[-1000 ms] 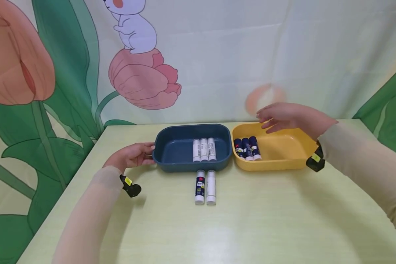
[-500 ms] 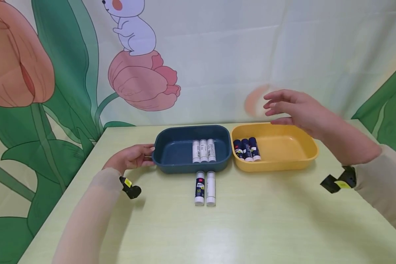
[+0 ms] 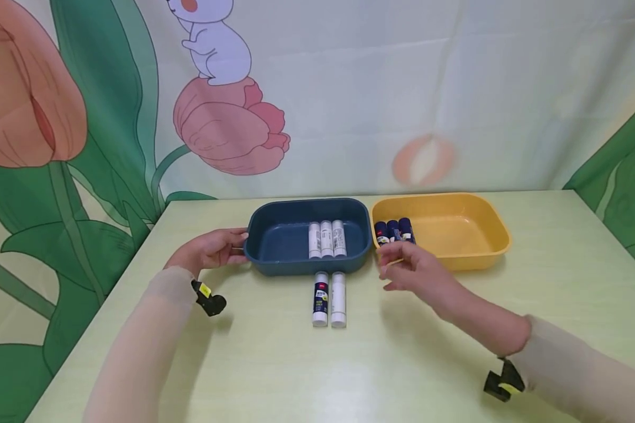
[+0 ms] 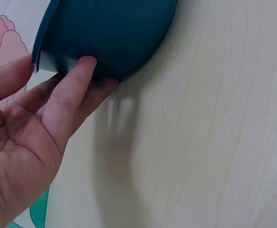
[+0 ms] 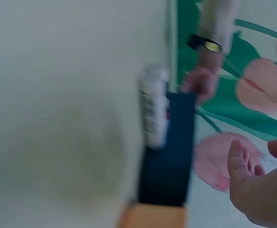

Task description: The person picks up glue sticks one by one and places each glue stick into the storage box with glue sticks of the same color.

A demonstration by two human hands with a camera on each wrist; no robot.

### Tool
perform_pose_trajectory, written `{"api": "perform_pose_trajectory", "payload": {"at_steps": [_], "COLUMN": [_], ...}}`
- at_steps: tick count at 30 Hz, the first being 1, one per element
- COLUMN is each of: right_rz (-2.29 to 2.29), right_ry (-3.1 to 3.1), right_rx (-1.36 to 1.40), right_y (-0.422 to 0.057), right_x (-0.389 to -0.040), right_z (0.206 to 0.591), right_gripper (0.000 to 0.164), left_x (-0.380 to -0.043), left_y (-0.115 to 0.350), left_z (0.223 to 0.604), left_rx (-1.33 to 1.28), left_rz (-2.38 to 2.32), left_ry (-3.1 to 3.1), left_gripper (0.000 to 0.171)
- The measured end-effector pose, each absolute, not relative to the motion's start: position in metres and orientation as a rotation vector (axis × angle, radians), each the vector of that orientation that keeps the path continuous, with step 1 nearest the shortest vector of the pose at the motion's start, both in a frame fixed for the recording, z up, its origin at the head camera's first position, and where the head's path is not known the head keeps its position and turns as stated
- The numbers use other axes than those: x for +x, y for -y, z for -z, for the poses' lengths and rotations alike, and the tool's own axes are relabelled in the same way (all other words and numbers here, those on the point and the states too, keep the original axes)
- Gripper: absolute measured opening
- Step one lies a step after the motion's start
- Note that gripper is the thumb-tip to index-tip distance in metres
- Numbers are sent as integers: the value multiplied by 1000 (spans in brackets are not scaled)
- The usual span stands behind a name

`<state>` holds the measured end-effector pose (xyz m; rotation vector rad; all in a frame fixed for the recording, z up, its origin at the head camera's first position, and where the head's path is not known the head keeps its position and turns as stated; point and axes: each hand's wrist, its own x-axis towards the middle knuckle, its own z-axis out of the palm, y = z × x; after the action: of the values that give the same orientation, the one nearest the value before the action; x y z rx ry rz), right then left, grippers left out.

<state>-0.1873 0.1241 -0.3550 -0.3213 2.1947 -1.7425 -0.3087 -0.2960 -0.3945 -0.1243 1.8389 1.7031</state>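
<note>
At the left end of the dark blue bin [image 3: 270, 267], my left hand [image 3: 214, 249] holds its wall; the left wrist view has the thumb at the rim and the fingers against the outside. Three white glue sticks [image 3: 327, 239] lie side by side in that bin. My right hand [image 3: 420, 273], fingers loosely bent and holding nothing, hovers by the front left corner of the yellow bin [image 3: 471, 261]. It partly hides three navy glue sticks [image 3: 394, 230] inside. On the table before the blue bin lie a navy-labelled glue stick [image 3: 320, 299] and a white glue stick [image 3: 338, 301].
Both bins stand side by side at the back of the pale table [image 3: 296, 376]. Behind them hangs a cloth [image 3: 349, 117] printed with tulips and a white animal. A black wrist camera [image 3: 209, 299] sits on the left wrist, another [image 3: 505, 382] on the right.
My right hand has moved from above the yellow bin, first up and rightward, then down and left to its front corner. The left hand, bins and glue sticks stay put.
</note>
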Motion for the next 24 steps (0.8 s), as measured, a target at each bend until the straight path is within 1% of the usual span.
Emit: {"api": "perform_pose_trajectory", "payload": {"at_steps": [4,9,16,24], "right_rz": [1615,1538,1543,1530], "right_ry": [-2168,-2131,-2099,-2080], "right_rx": [-236,-130,41,148], "right_y": [-107,-87,-63,-52], "right_x": [-184,-191,-209,-222], "right_z": [381,400,411,417], "right_gripper": [45,52,65,63], "left_x": [-309,-308,-308,-308], "left_y": [297,298,299,296], "left_z": [394,394,393,392], "left_rx": [-121,-132,-138,-160], "left_rz": [-1697,-1691,-1690,-1710], "left_ry": [-1848,-1865,-1869,-1841], "left_gripper": [59,59,60,60]}}
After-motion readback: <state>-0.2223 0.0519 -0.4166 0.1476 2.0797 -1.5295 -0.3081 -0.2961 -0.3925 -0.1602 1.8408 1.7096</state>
